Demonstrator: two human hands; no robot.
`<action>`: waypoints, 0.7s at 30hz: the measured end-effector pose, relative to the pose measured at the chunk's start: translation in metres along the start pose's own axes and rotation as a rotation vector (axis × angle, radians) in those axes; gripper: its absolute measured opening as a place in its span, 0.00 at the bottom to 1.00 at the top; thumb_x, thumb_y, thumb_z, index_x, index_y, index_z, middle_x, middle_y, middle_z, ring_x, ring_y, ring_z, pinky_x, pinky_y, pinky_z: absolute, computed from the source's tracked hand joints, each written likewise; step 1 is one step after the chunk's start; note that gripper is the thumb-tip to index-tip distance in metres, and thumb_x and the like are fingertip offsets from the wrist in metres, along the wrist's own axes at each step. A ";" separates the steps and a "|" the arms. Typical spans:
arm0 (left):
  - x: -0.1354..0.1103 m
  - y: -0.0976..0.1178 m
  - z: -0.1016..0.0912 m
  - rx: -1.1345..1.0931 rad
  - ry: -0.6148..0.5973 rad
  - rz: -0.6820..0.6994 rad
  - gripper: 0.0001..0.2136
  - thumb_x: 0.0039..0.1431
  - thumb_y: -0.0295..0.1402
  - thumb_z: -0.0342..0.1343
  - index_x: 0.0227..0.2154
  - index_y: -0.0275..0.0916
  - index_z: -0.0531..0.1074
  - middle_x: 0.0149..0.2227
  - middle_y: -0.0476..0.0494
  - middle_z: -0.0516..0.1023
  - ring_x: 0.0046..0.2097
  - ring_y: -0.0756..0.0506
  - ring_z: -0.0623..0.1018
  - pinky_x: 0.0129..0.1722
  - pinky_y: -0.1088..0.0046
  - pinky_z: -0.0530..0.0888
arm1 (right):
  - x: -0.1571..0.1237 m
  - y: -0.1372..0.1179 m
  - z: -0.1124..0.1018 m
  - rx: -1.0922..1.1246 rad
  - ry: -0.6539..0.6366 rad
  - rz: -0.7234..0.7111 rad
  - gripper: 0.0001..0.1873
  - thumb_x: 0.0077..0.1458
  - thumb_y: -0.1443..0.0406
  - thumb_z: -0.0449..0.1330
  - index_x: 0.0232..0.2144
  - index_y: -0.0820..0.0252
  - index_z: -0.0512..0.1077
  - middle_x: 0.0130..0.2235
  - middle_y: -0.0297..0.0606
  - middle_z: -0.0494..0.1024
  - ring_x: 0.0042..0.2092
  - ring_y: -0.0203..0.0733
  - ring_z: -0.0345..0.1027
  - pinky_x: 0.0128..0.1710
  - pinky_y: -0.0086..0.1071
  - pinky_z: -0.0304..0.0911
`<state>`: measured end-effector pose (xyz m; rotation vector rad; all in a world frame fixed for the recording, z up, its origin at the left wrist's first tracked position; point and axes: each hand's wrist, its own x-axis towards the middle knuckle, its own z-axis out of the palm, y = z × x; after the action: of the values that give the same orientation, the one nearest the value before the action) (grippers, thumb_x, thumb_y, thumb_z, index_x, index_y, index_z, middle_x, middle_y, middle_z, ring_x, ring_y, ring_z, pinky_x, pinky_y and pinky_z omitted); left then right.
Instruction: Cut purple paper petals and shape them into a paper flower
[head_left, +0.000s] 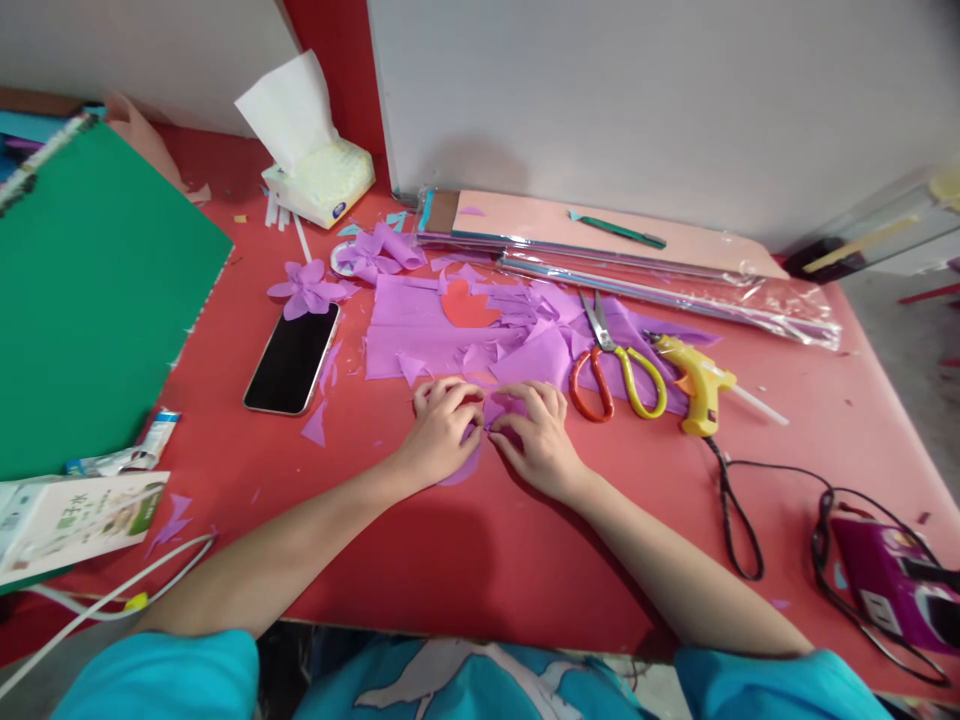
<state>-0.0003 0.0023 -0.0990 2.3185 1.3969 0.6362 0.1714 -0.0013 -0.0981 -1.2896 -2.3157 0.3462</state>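
Note:
Between my fingertips is a small purple paper piece [463, 470], partly covered by my hands. My left hand [442, 432] pinches it from the left, and my right hand [538, 440] pinches it from the right, the fingertips almost meeting. Just beyond my fingers lie purple crepe paper sheets and scraps [409, 325], with a red paper shape [469, 305] on top. Scissors [616, 362] with one red and one yellow handle rest open on the paper to the right. A finished-looking purple paper flower [307, 290] lies at the left, over the end of a phone [292, 358].
A yellow glue gun [701, 385] with a black cord lies right of the scissors. Behind are plastic-wrapped paper packs [637, 250] bearing a green cutter knife [622, 232]. At left stand a tissue pack [322, 185] and a green board [97, 300]; a purple box [892, 580] sits at right.

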 end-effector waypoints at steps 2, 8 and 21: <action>0.000 0.000 0.000 0.000 -0.001 0.003 0.03 0.52 0.27 0.52 0.26 0.39 0.70 0.45 0.44 0.72 0.51 0.41 0.64 0.48 0.57 0.57 | 0.000 0.000 0.001 -0.005 -0.006 -0.002 0.04 0.51 0.66 0.57 0.27 0.58 0.71 0.48 0.41 0.68 0.51 0.50 0.54 0.52 0.49 0.46; 0.001 0.001 0.000 0.001 -0.014 0.004 0.04 0.53 0.27 0.51 0.27 0.39 0.70 0.45 0.43 0.72 0.51 0.40 0.64 0.47 0.57 0.58 | 0.001 0.002 0.003 -0.017 -0.027 -0.009 0.05 0.53 0.67 0.54 0.27 0.58 0.69 0.48 0.41 0.67 0.51 0.50 0.54 0.51 0.49 0.46; 0.002 0.002 -0.001 -0.008 -0.021 0.008 0.01 0.51 0.29 0.54 0.27 0.39 0.70 0.45 0.43 0.72 0.51 0.40 0.64 0.48 0.56 0.58 | 0.001 0.001 0.004 0.055 0.023 0.061 0.03 0.50 0.67 0.58 0.25 0.58 0.69 0.45 0.41 0.68 0.48 0.48 0.55 0.49 0.46 0.50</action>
<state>0.0009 0.0034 -0.0965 2.3186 1.3742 0.6166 0.1693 0.0003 -0.1012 -1.3323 -2.2360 0.4105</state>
